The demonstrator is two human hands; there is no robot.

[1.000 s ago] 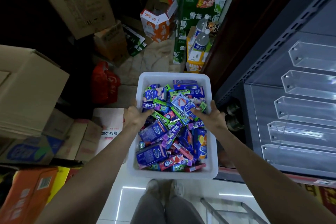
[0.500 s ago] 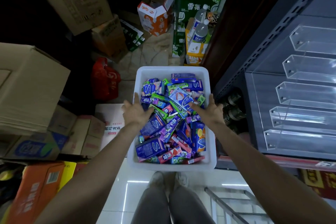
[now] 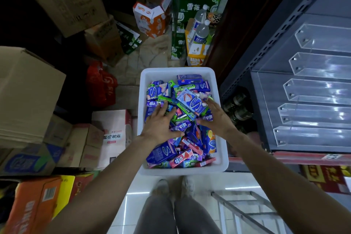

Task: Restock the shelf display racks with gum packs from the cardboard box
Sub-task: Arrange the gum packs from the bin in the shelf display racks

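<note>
Gum packs [image 3: 187, 139], blue, purple, green and pink, lie heaped every which way in a white plastic bin [image 3: 222, 150] on the floor. To its right, five clear acrylic display racks [image 3: 313, 89] sit stacked on the grey shelf [image 3: 266, 51].

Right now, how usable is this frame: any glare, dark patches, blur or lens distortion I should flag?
Head view: wide-angle bending curves the shelf upright and stretches the forearms; glare streaks the clear acrylic racks and the floor tiles; the upper left corner is nearly black; the gum packs in the white tub are well lit, with larger print readable; both hands look only slightly soft.
</note>
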